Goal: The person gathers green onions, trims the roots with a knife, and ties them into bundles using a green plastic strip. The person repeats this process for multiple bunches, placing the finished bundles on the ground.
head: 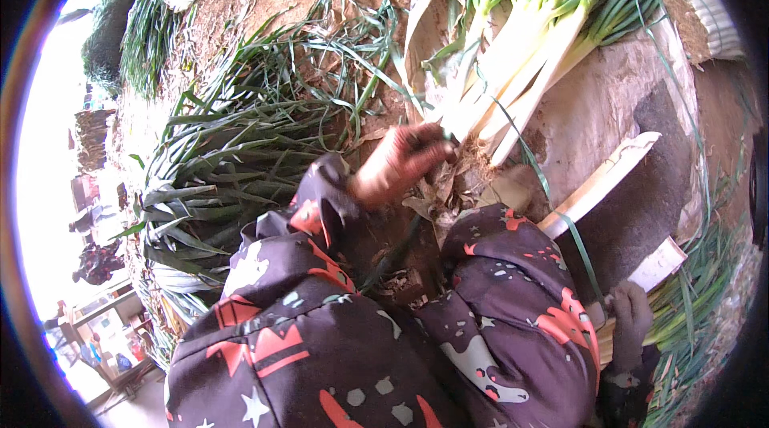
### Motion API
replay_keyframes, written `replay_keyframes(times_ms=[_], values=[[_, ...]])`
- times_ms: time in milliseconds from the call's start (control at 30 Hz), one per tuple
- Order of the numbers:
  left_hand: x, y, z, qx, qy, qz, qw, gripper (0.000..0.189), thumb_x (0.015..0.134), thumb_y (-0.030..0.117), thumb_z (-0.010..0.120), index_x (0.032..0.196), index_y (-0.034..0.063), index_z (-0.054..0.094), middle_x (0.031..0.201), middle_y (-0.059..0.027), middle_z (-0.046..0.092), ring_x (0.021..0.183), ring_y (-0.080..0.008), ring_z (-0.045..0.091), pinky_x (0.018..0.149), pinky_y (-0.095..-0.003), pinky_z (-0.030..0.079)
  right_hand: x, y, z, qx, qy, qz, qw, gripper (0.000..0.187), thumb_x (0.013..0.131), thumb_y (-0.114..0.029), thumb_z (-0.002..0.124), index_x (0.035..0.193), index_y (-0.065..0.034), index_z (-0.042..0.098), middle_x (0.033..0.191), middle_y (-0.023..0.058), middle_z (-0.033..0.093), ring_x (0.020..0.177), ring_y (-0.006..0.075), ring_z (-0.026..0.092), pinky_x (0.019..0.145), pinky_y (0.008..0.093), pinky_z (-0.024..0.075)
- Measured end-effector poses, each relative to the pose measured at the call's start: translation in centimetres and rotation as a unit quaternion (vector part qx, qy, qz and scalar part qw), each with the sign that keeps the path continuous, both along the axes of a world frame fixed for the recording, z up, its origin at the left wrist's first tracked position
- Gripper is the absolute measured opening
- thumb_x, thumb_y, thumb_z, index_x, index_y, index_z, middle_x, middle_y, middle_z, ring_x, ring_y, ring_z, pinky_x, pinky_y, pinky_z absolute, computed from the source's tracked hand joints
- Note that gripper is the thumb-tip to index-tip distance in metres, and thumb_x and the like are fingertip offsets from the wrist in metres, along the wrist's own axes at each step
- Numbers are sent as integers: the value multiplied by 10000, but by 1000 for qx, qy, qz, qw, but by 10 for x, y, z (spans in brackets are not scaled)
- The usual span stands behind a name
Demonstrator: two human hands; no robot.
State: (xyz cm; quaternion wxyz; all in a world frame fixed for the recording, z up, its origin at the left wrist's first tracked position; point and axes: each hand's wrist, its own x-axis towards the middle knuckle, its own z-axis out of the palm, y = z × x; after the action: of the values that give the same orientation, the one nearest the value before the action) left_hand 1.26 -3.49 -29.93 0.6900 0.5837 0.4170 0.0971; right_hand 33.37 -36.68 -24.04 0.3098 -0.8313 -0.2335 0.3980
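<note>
A bundle of leek-like green onions [510, 85] lies ahead of me, white stems and roots toward me, green leaves pointing away. My left hand [399, 163], blurred, is at the root end with its fingers bent; whether they grip anything is unclear. A thin green strip [531, 157] crosses over the white stems and runs down to the right. At its lower end my right hand [628, 314], in shadow, is closed around it. Dry husks [447, 199] lie beneath the roots.
Left of me is a large heap of green onions [240, 175]. More bundles [150, 37] lie farther off. Pale wooden slats [601, 184] slant at the right over a dark sheet [637, 211]. Green leaves [697, 302] lie at the right edge. Loose leaves [360, 49] litter the ground.
</note>
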Motion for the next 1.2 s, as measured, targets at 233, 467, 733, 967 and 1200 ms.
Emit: replay_keyframes(times_ms=[233,467,733,967,1200], values=[[81,-69,23,96,-92,-92,987,166,867,162,648,926,7,636,782,-117,537,734,-223,543,662,-350,449,-29,102,19,83,119,130,981,276,851,-78,608,1101,32,569,933,51,602,844,109,549,771,258,467],[105,-92,25,279,-162,-209,923,260,847,134,627,1083,39,572,879,-171,592,845,-370,616,713,-417,502,-55,153,12,146,334,74,928,295,914,-209,585,1116,6,578,1025,57,632,917,136,571,836,281,452],[62,-24,6,314,-7,-167,934,150,846,165,583,901,31,544,758,-71,515,689,-223,526,581,-347,433,102,71,40,332,474,-224,784,338,982,-344,430,791,-88,540,780,42,529,787,227,537,608,309,449],[76,69,59,632,35,-247,734,220,774,-138,477,931,-6,557,795,-148,551,656,-314,551,585,-330,454,233,-142,-2,487,317,-343,738,244,945,-242,444,757,-99,506,694,15,454,720,169,411,531,277,369],[188,158,66,686,66,-319,651,165,866,-11,524,1027,-16,557,931,-170,595,786,-343,591,738,-386,482,322,-279,-76,440,126,-612,646,163,912,-143,469,783,-69,537,702,36,511,671,195,485,583,316,442]])
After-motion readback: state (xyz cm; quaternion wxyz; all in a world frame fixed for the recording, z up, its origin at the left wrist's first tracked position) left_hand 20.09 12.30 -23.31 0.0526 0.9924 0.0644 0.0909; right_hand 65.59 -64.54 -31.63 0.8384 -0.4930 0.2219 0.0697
